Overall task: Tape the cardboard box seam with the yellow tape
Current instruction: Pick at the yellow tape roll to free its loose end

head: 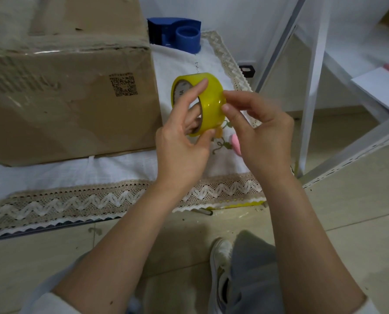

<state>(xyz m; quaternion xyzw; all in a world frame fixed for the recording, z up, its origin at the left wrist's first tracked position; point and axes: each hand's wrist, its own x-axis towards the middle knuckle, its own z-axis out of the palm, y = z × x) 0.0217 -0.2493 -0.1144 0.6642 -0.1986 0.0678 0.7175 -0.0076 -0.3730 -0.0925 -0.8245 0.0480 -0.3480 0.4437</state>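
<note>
A roll of yellow tape (208,103) is held up in front of me, just right of the cardboard box (68,94). My left hand (182,141) grips the roll, fingers through its core and over its top edge. My right hand (259,132) touches the roll's outer face with thumb and fingertips at its right side. The large brown box stands on a white cloth at the left, a QR code printed on its near side. Its top seam runs under clear tape near the upper edge.
A blue tape dispenser (177,32) stands behind the box. The white cloth with a lace border (87,200) covers a low table. White metal shelf frames (311,87) stand at the right. My foot in a white shoe (220,264) rests on the tiled floor.
</note>
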